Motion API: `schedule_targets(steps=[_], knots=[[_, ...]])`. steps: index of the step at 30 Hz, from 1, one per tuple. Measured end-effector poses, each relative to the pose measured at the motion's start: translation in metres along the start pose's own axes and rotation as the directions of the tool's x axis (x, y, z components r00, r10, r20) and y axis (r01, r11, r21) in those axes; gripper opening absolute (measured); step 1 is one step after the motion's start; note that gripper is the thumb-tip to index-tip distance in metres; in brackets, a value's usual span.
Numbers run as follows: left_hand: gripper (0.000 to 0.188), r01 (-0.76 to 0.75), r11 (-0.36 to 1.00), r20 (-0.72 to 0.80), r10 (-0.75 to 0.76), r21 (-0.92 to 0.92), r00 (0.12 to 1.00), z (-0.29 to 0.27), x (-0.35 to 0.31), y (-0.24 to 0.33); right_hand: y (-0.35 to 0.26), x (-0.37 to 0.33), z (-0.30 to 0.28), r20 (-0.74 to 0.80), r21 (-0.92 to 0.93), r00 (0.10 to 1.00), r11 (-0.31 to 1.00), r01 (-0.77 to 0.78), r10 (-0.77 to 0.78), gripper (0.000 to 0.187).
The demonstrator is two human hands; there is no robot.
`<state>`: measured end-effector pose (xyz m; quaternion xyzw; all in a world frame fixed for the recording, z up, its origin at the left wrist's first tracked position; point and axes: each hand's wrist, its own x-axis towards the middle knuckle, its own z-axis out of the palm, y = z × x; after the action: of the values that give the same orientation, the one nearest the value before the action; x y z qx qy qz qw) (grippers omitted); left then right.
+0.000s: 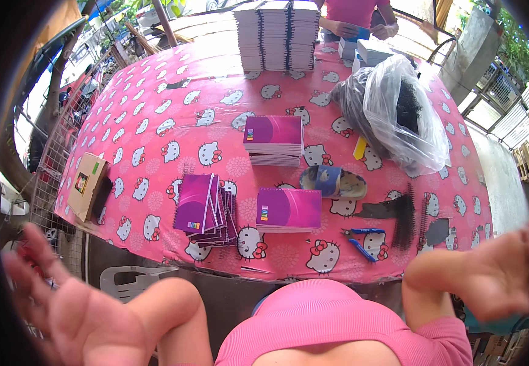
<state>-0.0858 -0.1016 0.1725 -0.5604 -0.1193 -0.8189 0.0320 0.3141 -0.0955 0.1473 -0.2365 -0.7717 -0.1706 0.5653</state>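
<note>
Both my hands are raised off the table's near edge, out at the sides. My left hand point(88, 317) shows its palm, with fingers spread and nothing in them. My right hand point(499, 277) is up at the far right; its fingers blur against the dark rim, and I see nothing held. On the table lie purple spiral notebooks: a fanned pile point(194, 204) at left, a neat stack point(289, 207) in the middle and a taller stack point(273, 131) behind it. Blue-handled pliers point(363, 243) lie nearest my right hand, beside black binding coils point(404, 216).
A pink cat-print cloth point(155, 128) covers the table. Tall stacks of spiral-bound pads point(276, 36) stand at the back, before a person in pink point(350, 12). A clear plastic bag point(398, 116), a blue patterned slipper point(334, 182) and a cardboard box point(88, 186) also sit there.
</note>
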Motion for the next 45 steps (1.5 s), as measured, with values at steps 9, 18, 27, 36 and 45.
schedule_targets(steps=[9,18,27,36,45], knots=[[0.043,0.899,0.416,0.040,-0.909,0.136,0.414,0.003,-0.140,-0.054,0.007,-0.164,0.209,0.516,-0.190,0.042,0.163,-0.968,0.856,0.058],[0.069,0.928,0.249,-0.007,-0.965,0.278,0.261,0.003,-0.215,-0.077,0.016,-0.170,0.201,0.456,0.329,0.195,0.040,-0.943,0.869,0.034],[0.064,-0.050,0.478,0.422,-0.716,0.877,0.556,0.051,-0.218,-0.067,-0.012,-0.187,0.228,0.474,0.381,0.445,0.278,-0.882,0.760,0.031],[0.018,0.242,0.725,0.534,-0.654,0.645,0.536,0.061,-0.220,-0.095,0.137,-0.240,0.046,-0.219,-0.590,0.352,0.164,-0.791,0.910,0.014],[0.018,0.208,0.679,0.514,-0.689,0.704,0.511,0.053,-0.219,-0.093,0.152,-0.294,0.018,-0.278,-0.770,0.150,-0.127,-0.625,0.949,0.028]])
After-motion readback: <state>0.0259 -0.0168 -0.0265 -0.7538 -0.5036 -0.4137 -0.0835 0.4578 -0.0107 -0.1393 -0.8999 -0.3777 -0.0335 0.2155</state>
